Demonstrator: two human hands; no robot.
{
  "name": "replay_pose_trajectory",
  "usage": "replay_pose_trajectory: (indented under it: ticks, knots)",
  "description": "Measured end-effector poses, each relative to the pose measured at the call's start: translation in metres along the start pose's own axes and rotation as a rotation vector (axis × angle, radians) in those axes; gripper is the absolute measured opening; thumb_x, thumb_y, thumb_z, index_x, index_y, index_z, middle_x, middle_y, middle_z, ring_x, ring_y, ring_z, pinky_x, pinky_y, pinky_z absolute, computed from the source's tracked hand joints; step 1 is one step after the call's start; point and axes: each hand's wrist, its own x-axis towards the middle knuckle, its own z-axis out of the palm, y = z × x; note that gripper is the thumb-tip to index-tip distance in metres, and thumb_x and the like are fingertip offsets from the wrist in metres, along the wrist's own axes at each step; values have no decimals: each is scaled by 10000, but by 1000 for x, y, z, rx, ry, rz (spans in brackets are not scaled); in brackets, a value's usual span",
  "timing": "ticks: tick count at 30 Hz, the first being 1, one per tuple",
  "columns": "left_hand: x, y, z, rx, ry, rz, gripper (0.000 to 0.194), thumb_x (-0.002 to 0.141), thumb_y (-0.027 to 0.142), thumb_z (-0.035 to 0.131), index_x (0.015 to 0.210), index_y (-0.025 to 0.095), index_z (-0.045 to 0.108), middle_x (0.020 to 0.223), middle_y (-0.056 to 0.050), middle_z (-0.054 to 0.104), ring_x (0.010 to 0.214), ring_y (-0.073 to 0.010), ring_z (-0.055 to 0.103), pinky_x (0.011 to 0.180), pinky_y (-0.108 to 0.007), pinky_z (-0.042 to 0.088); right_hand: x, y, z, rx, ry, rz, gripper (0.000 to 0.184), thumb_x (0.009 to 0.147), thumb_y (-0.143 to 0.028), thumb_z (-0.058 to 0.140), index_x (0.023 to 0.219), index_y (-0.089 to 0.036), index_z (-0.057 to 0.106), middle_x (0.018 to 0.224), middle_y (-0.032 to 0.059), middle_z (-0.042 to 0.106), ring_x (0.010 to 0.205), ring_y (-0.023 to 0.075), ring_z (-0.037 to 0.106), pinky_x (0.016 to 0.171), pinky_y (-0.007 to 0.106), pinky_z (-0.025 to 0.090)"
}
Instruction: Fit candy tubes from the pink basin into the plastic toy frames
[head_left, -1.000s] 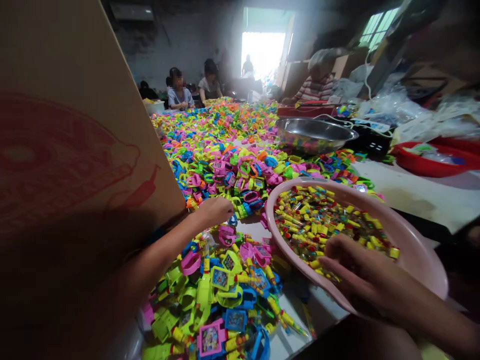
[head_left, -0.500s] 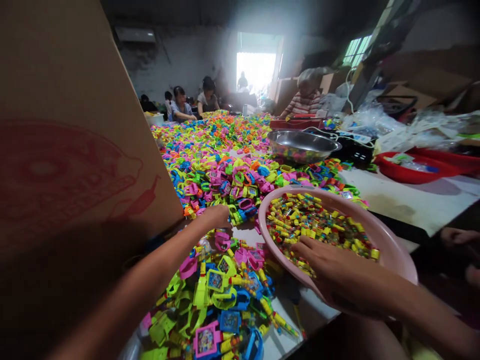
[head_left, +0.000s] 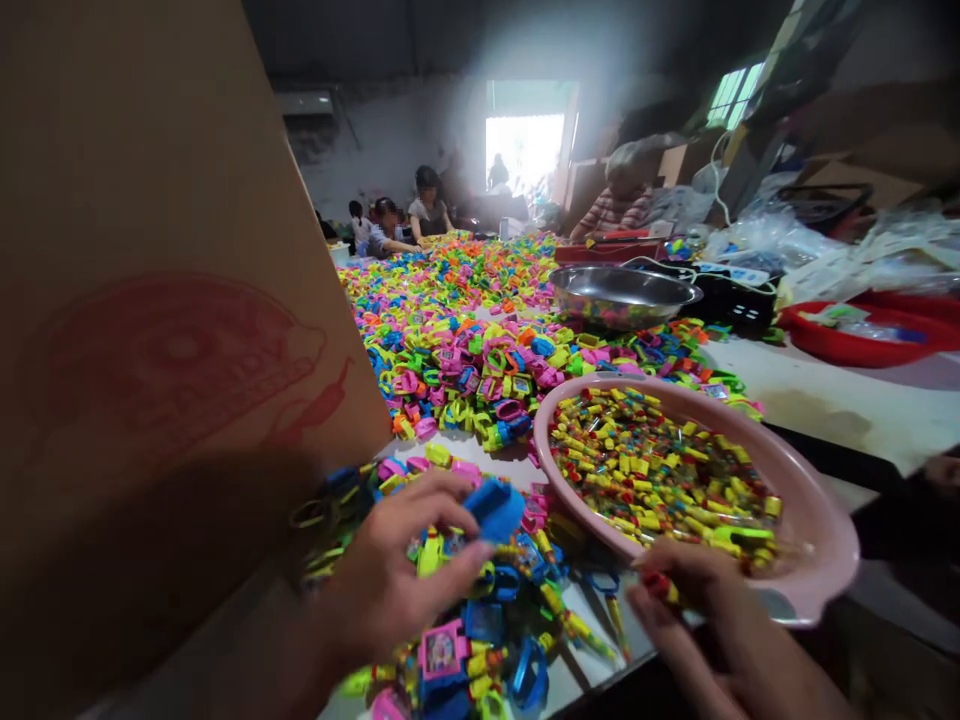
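My left hand pinches a blue plastic toy watch between thumb and fingers, above a near heap of toy watches and candy tubes. A pink toy watch with a picture face lies in that heap. Just off the near rim of a pink basin, my right hand closes on a small candy tube; its red end shows and the rest is hidden by the fingers. Inside the basin are many small tubes with yellow caps.
A large cardboard box walls off the left side. Beyond the near heap spreads a long pile of coloured toy watches. A steel bowl and a red basin stand farther right. Several people sit around the far table.
My left hand has come back from the far pile with a blue toy watch. My right hand has left the tubes in the basin and moved nearer, gripping one tube.
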Motion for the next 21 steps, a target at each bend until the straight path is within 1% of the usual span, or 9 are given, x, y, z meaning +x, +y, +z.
replay_pose_trajectory:
  ticks: [2,4,7,10,12,14,17,19,21]
  knots:
    - [-56,11,20,-183,123,-99,98,882,353,909,880,257,887,1151,-136,821,1046,-300,804,922,-332,637,-13,-29,21,126,-102,73,267,1049,-527,716,1156,-292,784,978,58,803,831,248,751,686,271,600]
    - [-100,12,46,-315,191,-220,120,886,379,912,919,263,904,1174,-134,807,1026,-285,808,878,-302,653,-19,-54,42,295,-239,179,374,1069,-603,675,1107,-258,814,897,50,777,766,221,718,659,257,578]
    - [-140,10,82,-440,331,-385,249,909,504,894,881,257,902,1220,-132,780,1079,-273,789,944,-297,645,-25,-81,66,559,-399,349,525,1048,-713,658,999,-217,821,802,39,697,714,184,632,632,244,522]
    - [-155,15,94,-526,392,-481,348,864,598,917,896,251,919,1238,-140,758,1142,-291,761,1019,-321,622,-37,-90,79,602,-444,409,535,1002,-732,718,943,-210,819,747,17,624,659,152,520,602,238,450]
    - [-159,17,89,-519,389,-524,364,844,605,933,888,244,925,1228,-140,738,1162,-300,737,1034,-321,605,-49,-91,80,561,-432,418,497,1007,-704,732,979,-216,822,735,11,621,628,145,496,575,238,423]
    - [-162,16,80,-473,375,-537,334,847,566,943,841,233,918,1171,-131,721,1144,-288,713,1049,-311,581,-59,-90,74,510,-418,382,445,1046,-659,704,1131,-239,821,787,19,685,627,155,555,572,235,456]
    - [-167,10,73,-590,412,-564,327,828,535,967,837,213,914,1080,-123,737,1107,-276,705,1042,-311,575,-70,-92,62,455,-420,290,422,1108,-596,632,1353,-284,775,1053,64,812,823,204,736,756,250,594]
    - [-171,10,76,-816,505,-647,396,764,575,1005,884,207,919,1040,-126,776,1066,-278,729,1001,-330,602,-75,-96,56,445,-436,264,417,1124,-590,602,1347,-294,793,1235,87,821,1037,250,780,933,288,619]
    - [-173,14,82,-1022,593,-726,458,701,589,1041,935,214,922,953,-111,796,945,-254,750,933,-340,631,-81,-102,56,460,-457,280,442,1130,-611,579,1328,-293,815,1321,96,809,1164,280,769,1011,316,615]
